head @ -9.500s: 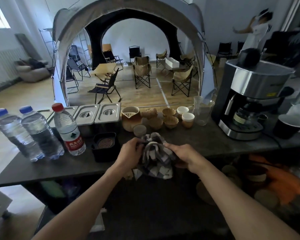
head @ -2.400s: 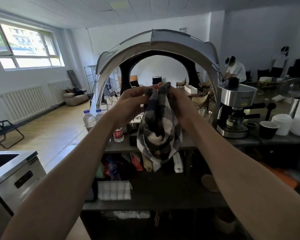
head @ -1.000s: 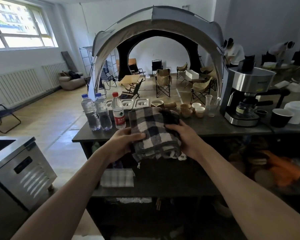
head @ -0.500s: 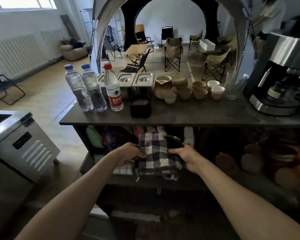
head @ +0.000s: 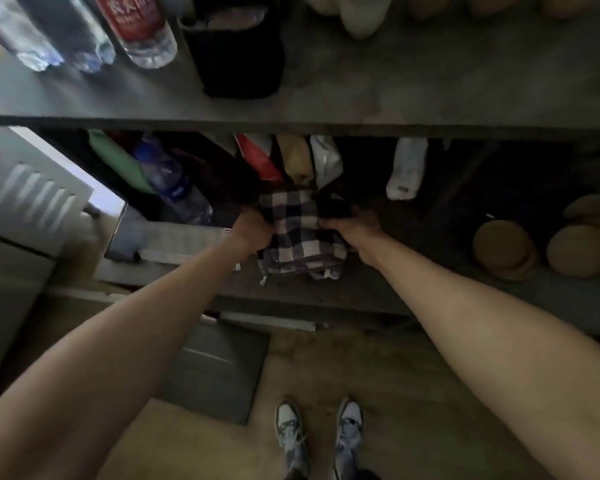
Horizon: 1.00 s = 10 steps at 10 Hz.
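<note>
Bare arms and a pair of laced sneakers

The left forearm [head: 136,323] and the right forearm [head: 465,306] are uncovered along all of their visible length, and each ends in a bare hand: the left grip [head: 253,230] and the right grip [head: 355,233], both dim in shadow. The left sneaker [head: 291,434] and the right sneaker [head: 350,431] match, with whitish toe caps and side panels, grey-blue overlays and light laces. Dark trouser hems [head: 357,475] meet them at the bottom edge.

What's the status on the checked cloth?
Grip: left hand and right hand both hold the checked cloth by its sides. Cloth folded, at front of the lower shelf. Behind it, packets and a lying bottle crowd the space.
</note>
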Available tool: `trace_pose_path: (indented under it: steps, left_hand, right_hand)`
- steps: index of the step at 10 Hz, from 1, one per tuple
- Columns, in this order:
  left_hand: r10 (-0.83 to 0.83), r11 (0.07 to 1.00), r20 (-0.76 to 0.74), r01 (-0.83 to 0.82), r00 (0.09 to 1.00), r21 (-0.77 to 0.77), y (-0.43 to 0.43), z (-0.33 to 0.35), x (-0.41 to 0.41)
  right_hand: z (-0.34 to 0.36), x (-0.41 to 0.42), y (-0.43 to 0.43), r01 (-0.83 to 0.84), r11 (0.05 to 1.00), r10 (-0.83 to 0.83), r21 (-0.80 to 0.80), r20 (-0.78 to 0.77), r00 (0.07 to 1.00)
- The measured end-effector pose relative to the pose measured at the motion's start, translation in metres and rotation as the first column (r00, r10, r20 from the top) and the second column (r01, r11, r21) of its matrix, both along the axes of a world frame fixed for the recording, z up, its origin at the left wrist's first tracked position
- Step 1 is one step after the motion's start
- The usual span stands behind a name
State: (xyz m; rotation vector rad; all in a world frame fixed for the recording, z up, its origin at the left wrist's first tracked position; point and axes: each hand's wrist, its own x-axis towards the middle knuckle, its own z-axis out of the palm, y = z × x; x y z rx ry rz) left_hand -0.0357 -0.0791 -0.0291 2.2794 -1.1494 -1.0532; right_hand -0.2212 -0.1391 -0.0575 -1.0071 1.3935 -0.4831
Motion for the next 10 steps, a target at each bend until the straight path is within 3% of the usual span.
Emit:
trace_pose_path:
  steps: [1,2,3,4,5,6,7,8,9,10]
  left_hand:
    - [-0.042,0.999,0.157,0.038,0.987,0.026,-0.013,-0.017,-0.002]
    - [-0.054,0.998,0.230,0.045,0.972,0.047,-0.027,-0.034,0.001]
    - [-0.091,0.995,0.272,0.078,0.958,0.057,-0.038,-0.044,0.002]
    - [-0.203,0.976,0.502,0.212,0.841,0.040,-0.034,-0.048,-0.003]
    - [-0.340,0.863,0.644,0.499,0.685,-0.075,-0.020,-0.059,-0.006]
    - [-0.538,0.784,0.610,0.612,0.582,0.107,-0.014,-0.080,-0.001]
    - [-0.543,0.800,0.567,0.587,0.619,0.125,-0.020,-0.095,0.003]
    - [-0.566,0.786,0.566,0.599,0.599,0.152,-0.024,-0.097,0.002]
    - [-0.586,0.785,0.529,0.593,0.614,0.181,-0.025,-0.091,0.002]
    - [-0.539,0.805,0.549,0.583,0.638,0.113,-0.022,-0.066,-0.003]
  right_hand:
    - [-0.027,0.008,-0.009,-0.036,0.994,0.023,-0.099,-0.128,0.991]
    - [-0.045,0.020,-0.017,-0.168,0.946,0.071,-0.278,-0.328,0.942]
    - [-0.050,0.030,-0.016,-0.224,0.905,0.066,-0.362,-0.401,0.914]
    - [-0.053,0.030,-0.001,-0.369,0.729,-0.072,-0.576,-0.601,0.796]
    - [-0.057,0.024,0.012,-0.574,0.492,-0.044,-0.655,-0.676,0.735]
    - [-0.069,0.025,0.013,-0.718,0.476,0.073,-0.508,-0.790,0.608]
    - [-0.082,0.032,0.012,-0.745,0.540,0.092,-0.390,-0.853,0.513]
    - [-0.088,0.034,0.012,-0.755,0.561,0.102,-0.340,-0.877,0.470]
    - [-0.078,0.033,0.011,-0.752,0.574,0.129,-0.324,-0.871,0.474]
    - [-0.050,0.026,0.014,-0.674,0.576,0.110,-0.463,-0.773,0.625]
